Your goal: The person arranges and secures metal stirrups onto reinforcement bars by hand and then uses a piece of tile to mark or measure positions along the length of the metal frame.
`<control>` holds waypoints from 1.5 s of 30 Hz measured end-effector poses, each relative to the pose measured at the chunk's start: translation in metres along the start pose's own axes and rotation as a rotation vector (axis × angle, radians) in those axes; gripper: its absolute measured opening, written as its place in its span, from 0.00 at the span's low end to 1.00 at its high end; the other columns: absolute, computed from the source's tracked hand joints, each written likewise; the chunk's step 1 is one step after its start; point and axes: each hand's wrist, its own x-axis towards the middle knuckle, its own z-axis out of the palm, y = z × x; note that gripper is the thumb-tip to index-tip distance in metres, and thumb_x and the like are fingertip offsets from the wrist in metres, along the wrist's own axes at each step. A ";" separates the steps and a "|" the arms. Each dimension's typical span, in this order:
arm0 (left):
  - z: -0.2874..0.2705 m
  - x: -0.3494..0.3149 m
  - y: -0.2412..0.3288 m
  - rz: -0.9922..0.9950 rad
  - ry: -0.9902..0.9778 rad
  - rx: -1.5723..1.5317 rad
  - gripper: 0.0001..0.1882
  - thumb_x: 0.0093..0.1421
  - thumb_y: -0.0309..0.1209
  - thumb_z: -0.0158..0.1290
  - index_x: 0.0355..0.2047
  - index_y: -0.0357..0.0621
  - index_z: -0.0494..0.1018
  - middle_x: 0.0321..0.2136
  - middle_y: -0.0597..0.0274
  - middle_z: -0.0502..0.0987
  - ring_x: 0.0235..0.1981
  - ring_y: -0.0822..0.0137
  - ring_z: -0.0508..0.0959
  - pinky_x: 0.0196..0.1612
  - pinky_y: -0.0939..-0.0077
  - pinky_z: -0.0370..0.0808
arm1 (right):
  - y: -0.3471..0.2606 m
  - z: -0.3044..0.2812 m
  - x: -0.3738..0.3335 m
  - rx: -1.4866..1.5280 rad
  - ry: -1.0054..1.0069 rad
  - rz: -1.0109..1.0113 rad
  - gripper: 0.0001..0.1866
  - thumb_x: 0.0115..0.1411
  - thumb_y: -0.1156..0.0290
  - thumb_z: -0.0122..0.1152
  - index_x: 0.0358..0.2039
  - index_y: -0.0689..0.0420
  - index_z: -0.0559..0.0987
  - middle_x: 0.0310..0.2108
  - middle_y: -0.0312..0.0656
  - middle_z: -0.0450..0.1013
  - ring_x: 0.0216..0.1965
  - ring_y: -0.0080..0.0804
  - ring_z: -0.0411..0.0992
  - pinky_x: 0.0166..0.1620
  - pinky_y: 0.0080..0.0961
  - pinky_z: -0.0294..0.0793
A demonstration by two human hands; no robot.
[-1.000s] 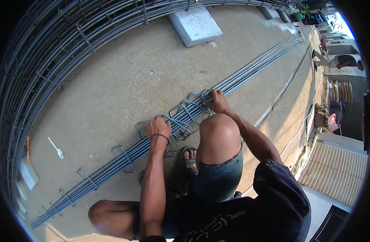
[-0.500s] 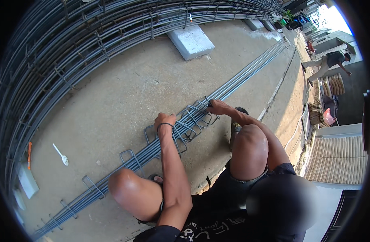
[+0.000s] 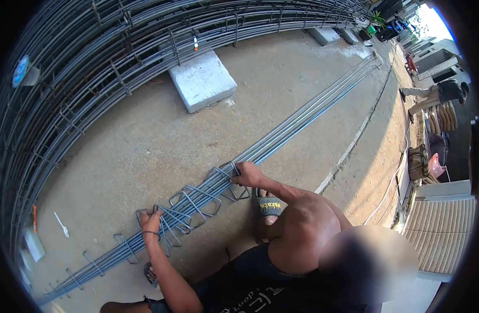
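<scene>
A long bundle of steel rebars lies diagonally across the concrete ground, from lower left to upper right. Several bent rectangular wire stirrups are looped around its middle, crowded and tilted between my hands. My left hand is closed on a stirrup at the left end of this cluster, its thumb and fingers at the upper corner. At the cluster's right end, my right hand has its fingers closed on another stirrup. Farther left, single stirrups stand spaced along the bars.
Stacked rebar cages curve along the far left side, with a white block at their edge. A white plastic spoon and an orange object lie at left. A person is at the far right, near stacked sacks.
My view has shifted, so the bundle and hands appear farther left and lower. My hands are wider apart, and the stirrups between them are more spread out. My right leg has changed position.
</scene>
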 end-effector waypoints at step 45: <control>-0.023 -0.055 0.019 -0.051 0.487 -0.141 0.20 0.57 0.44 0.58 0.24 0.36 0.73 0.14 0.63 0.73 0.12 0.78 0.68 0.13 0.82 0.62 | 0.099 -0.142 0.025 -0.294 0.319 -0.213 0.19 0.60 0.55 0.56 0.33 0.62 0.76 0.27 0.51 0.74 0.28 0.48 0.74 0.31 0.38 0.72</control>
